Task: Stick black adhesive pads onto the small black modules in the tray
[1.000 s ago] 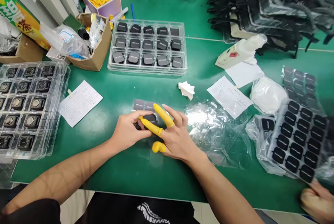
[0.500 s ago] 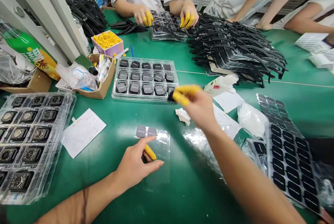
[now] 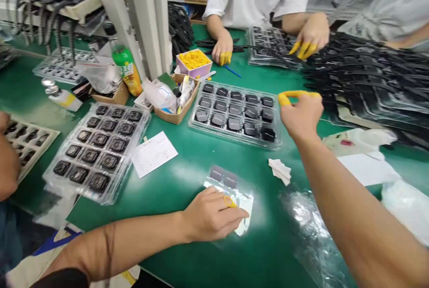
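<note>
Left hand (image 3: pixel 214 214) loosely curled, palm down over a clear plastic sheet (image 3: pixel 246 201) on a green table (image 3: pixel 187 176), one finger in a yellow rubber cover (image 3: pixel 229 201); underside hidden, so impossible to tell of anything gripped. Resting there, apparently, to steady the sheet. Right hand (image 3: pixel 301 111) ahead and to the right, fingers bent, yellow covers on the tips, no object visible between them; too blurred to tell pinched from parted. Covers worn, most likely, against fingerprints. Just beyond the left knuckles, on the sheet's far part, two dark square stickers (image 3: pixel 223 177) side by side, faintly printed, unreadable. Directly left of the right hand, a clear tray (image 3: pixel 228 135) of dark rounded-square pieces (image 3: pixel 233 124), one to a compartment, seemingly to stay apart and within reach; pale print on top, also unreadable. Near the right forearm, a crumpled white tissue (image 3: pixel 280 171). Left of and beyond the left hand, a paper note (image 3: pixel 156 154), handwriting too small to read, just beside stacked trays (image 3: pixel 119 171) of watch bodies. Farther off, a cardboard box (image 3: pixel 174 117), a green drink bottle (image 3: pixel 126 66) with unclear lettering, and a box of spare yellow covers (image 3: pixel 193 60). Farthest out, across from both hands, a co-worker's white shirt (image 3: pixel 258 6), red lettering illegible.
</note>
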Motion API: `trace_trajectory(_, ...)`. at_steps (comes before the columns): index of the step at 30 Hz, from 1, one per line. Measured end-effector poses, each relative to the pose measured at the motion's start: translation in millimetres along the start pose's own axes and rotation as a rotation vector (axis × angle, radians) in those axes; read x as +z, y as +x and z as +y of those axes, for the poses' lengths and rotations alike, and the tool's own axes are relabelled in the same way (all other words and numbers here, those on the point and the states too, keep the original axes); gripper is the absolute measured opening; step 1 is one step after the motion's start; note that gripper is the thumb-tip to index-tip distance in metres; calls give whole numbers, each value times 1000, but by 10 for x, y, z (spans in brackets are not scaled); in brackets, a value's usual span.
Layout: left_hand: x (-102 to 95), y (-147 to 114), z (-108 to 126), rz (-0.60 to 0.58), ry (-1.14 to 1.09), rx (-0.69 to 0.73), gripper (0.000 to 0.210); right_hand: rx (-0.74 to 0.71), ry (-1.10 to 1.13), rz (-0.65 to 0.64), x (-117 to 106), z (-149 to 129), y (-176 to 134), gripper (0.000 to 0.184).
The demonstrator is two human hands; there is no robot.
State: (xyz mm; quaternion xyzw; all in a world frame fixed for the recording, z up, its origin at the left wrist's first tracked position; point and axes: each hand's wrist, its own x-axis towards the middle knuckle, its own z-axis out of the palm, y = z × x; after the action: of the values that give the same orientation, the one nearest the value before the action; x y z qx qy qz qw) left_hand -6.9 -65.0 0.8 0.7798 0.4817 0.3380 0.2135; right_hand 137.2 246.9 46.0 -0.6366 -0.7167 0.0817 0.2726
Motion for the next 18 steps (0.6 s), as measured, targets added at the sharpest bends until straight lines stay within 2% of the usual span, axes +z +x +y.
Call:
trace_trajectory(2, -207, 30, 102, 76, 9, 5, 28, -73, 68, -1, -106, -70, -544, 51)
trace_trajectory(3, -336, 8, 170, 141, 29, 29, 29, -138, 100, -53, -174, -86, -873, 42)
trace_trajectory(4, -474, -52, 243, 237, 64, 40, 30, -212, 134, -126, -249, -86, -1221, 32)
trace_trajectory(5, -616, -155, 315, 382, 115, 13, 32, -315, 177, -212, -327, -68, -1568, 26)
trace_trajectory(7, -891, -484, 417, 796, 211, -289, 35, -610, 196, -353, -473, 13, -2188, 37)
trace_trajectory(8, -1020, -693, 434, 1140, 226, -484, 32, -674, 148, -368, -532, 69, -2430, 48)
trace_trajectory(9, -1144, -911, 423, 1347, 187, -673, 39, -720, 113, -405, -575, 127, -2618, 59)
trace_trajectory(10, -1267, -1122, 388, 1512, 130, -837, 43, -747, 92, -411, -604, 181, -2751, 69)
trace_trajectory(11, -1390, -1309, 335, 1608, 35, -1001, 44, -756, 83, -407, -617, 227, -2835, 76)
trace_trajectory(12, -1516, -1459, 274, 1624, -116, -1141, 44, -757, 90, -399, -620, 261, -2880, 80)
trace_trajectory(14, -1770, -1626, 157, 1465, -434, -1324, 43, -745, 120, -377, -613, 290, -2896, 82)
trace_trajectory(16, -2003, -1622, 84, 1394, -503, -1361, 37, -746, 142, -376, -622, 284, -2875, 73)
trace_trajectory(18, -2172, -1517, 59, 1375, -478, -1394, 33, -766, 142, -367, -663, 270, -2860, 59)
